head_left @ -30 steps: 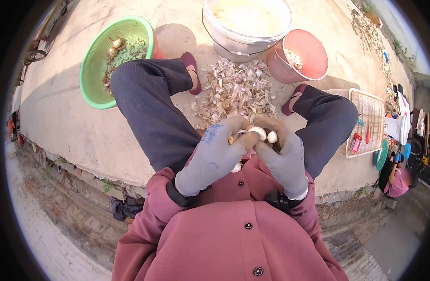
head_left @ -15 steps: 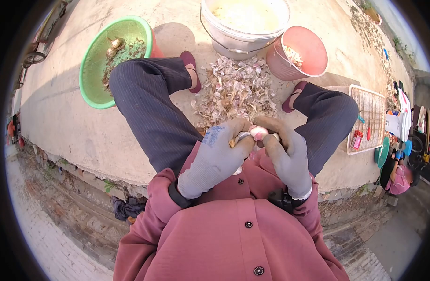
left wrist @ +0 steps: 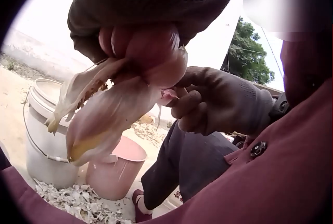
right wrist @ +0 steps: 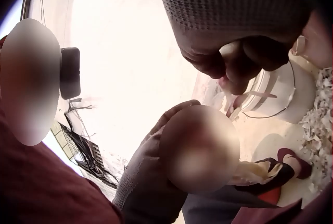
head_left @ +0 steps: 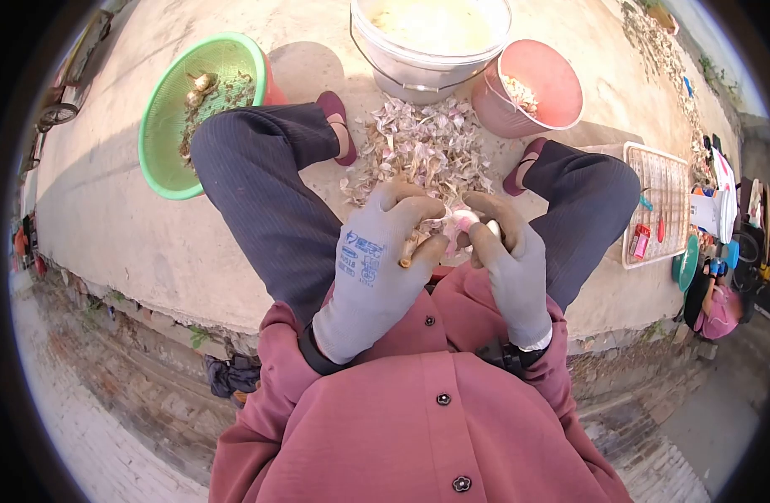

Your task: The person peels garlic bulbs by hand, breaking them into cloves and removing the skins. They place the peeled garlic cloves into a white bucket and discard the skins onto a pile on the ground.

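My left hand (head_left: 376, 264), in a grey work glove, grips a partly opened garlic bulb (left wrist: 138, 52) by its cloves. In the left wrist view its papery skin and one large clove (left wrist: 106, 117) hang below the fingers. Close beside it, my gloved right hand (head_left: 512, 272) pinches a pinkish-white garlic clove (head_left: 464, 220) between thumb and fingers. A second white clove (head_left: 494, 228) shows tucked in the right fingers. Loose strips of skin trail from the right fingertips in the right wrist view. The left fingers hide most of the bulb in the head view.
A heap of garlic skins (head_left: 427, 151) lies between the feet. Beyond it stand a white bucket (head_left: 401, 71) and a pink bucket (head_left: 506, 113) with cloves inside. A green basket (head_left: 163, 159) is at left, a crate-like rack (head_left: 657, 189) at right.
The hands have drawn slightly apart, and the left has turned so its printed back faces up more. The pinkish-white clove has come away from the left fingers, staying with the right hand.
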Available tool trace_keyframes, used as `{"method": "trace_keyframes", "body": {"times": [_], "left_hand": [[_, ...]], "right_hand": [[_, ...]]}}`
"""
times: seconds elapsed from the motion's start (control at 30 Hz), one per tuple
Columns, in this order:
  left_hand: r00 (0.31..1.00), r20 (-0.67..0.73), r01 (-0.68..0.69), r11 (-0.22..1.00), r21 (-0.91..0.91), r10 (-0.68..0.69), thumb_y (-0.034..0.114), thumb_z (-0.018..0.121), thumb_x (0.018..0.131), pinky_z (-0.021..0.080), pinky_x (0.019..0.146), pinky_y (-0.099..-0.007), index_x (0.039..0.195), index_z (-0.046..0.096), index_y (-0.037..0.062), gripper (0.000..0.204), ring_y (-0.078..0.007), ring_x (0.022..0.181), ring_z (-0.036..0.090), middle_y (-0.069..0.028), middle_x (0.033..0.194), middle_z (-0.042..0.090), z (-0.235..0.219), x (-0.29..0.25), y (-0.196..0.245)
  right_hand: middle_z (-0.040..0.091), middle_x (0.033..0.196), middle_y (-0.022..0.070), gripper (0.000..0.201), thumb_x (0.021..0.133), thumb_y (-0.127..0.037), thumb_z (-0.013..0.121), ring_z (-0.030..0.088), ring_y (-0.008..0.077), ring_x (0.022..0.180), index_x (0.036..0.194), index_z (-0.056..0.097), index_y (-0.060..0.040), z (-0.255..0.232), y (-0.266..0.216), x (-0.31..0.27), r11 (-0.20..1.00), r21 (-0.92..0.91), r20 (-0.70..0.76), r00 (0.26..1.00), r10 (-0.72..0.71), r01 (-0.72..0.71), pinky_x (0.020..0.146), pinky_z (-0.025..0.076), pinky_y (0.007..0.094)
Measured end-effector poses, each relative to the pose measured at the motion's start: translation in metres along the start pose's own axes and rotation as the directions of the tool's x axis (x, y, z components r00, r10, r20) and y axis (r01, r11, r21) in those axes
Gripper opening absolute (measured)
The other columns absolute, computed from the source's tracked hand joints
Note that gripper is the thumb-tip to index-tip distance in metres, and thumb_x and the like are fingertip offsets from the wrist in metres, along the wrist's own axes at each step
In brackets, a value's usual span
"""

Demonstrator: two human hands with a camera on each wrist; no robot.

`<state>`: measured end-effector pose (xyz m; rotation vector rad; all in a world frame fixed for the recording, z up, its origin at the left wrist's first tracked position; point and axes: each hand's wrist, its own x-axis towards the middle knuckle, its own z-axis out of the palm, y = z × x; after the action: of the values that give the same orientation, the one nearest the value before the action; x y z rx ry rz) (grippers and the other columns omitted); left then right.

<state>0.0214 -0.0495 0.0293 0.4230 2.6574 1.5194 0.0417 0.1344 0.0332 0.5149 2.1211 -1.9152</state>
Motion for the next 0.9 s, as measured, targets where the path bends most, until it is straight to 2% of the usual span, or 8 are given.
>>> {"method": "trace_keyframes", "body": {"times": [0.1,0.23,0.37,0.43,0.5,0.6,0.7,0.9], "left_hand": [[0.996,-0.058,-0.058,0.996,0.068,0.062,0.005,0.075,0.077,0.052,0.077,-0.0383,0.102,0.065,0.0049,0.027,-0.0327,0.091,0.064,-0.0131,0.103,0.062,0.01,-0.002,0.004],[0.994,-0.099,-0.031,0.991,0.131,0.045,0.006,0.076,0.076,0.051,0.074,-0.0388,0.095,0.064,0.0051,0.022,-0.0313,0.088,0.064,-0.0119,0.1,0.062,0.016,-0.002,0.003],[0.995,-0.082,-0.057,0.998,0.023,0.059,0.003,0.072,0.077,0.05,0.072,-0.0374,0.086,0.061,0.0034,0.015,-0.0286,0.084,0.063,-0.0112,0.097,0.061,0.016,-0.002,-0.001],[0.995,-0.088,-0.046,0.999,-0.019,0.044,0.001,0.07,0.078,0.05,0.073,-0.0361,0.084,0.06,0.0025,0.012,-0.0269,0.083,0.063,-0.0108,0.097,0.062,0.016,-0.002,-0.002],[0.993,-0.025,0.102,0.96,-0.26,-0.112,0.0,0.066,0.078,0.049,0.076,-0.0331,0.084,0.06,0.0006,0.009,-0.0228,0.083,0.061,-0.0096,0.096,0.062,0.012,-0.003,-0.004],[0.973,0.001,0.218,0.911,-0.35,-0.233,0.001,0.065,0.079,0.048,0.08,-0.0315,0.085,0.061,0.0,0.008,-0.0203,0.085,0.06,-0.0088,0.096,0.063,0.002,-0.003,-0.008],[0.987,-0.004,0.154,0.959,-0.236,-0.159,0.002,0.068,0.079,0.048,0.08,-0.0323,0.088,0.062,0.0002,0.011,-0.0222,0.088,0.061,-0.0099,0.095,0.063,-0.002,-0.004,-0.007],[0.996,-0.082,0.02,0.999,-0.031,-0.023,0.005,0.074,0.077,0.05,0.076,-0.0348,0.092,0.066,0.003,0.017,-0.0275,0.087,0.063,-0.0116,0.096,0.062,0.014,-0.001,0.0]], "right_hand": [[0.07,0.091,0.0055,0.032,0.095,-0.014,0.065,0.06,0.0067,0.076,0.123,0.066,0.0017,0.01,-0.01,-0.003,0.996,-0.064,0.034,0.998,0.059,-0.057,0.067,0.049,0.0227],[0.071,0.089,0.007,0.03,0.094,-0.015,0.067,0.064,0.0071,0.078,0.12,0.067,0.0007,0.012,-0.007,-0.004,0.999,-0.049,0.032,1.0,-0.001,0.002,0.068,0.052,0.0239],[0.072,0.09,0.0077,0.026,0.094,-0.012,0.066,0.068,0.0078,0.082,0.116,0.067,0.0009,0.011,-0.004,-0.005,0.994,-0.085,0.039,0.997,-0.069,0.072,0.071,0.055,0.0247],[0.072,0.09,0.007,0.025,0.094,-0.011,0.065,0.067,0.0075,0.081,0.116,0.067,0.0011,0.012,-0.011,-0.004,0.996,-0.085,0.051,0.998,-0.021,0.025,0.07,0.054,0.0245],[0.072,0.09,0.0063,0.025,0.093,-0.01,0.064,0.066,0.0072,0.08,0.116,0.067,0.0012,0.01,-0.009,-0.003,0.996,-0.087,0.059,0.998,0.03,-0.025,0.07,0.054,0.0242],[0.071,0.091,0.0054,0.025,0.093,-0.008,0.061,0.064,0.0068,0.077,0.116,0.067,0.0008,0.002,0.003,0.003,1.0,-0.025,0.038,0.999,-0.009,0.01,0.069,0.052,0.0238],[0.07,0.092,0.0054,0.026,0.092,-0.006,0.06,0.061,0.0067,0.076,0.116,0.067,0.0003,0.0,0.006,0.004,0.998,0.051,0.02,0.999,0.045,-0.046,0.069,0.052,0.0238],[0.07,0.091,0.0054,0.027,0.093,-0.007,0.061,0.064,0.008,0.078,0.118,0.066,-0.0002,0.011,-0.001,-0.003,0.999,-0.034,0.008,1.0,-0.007,0.008,0.069,0.052,0.0242]]}}
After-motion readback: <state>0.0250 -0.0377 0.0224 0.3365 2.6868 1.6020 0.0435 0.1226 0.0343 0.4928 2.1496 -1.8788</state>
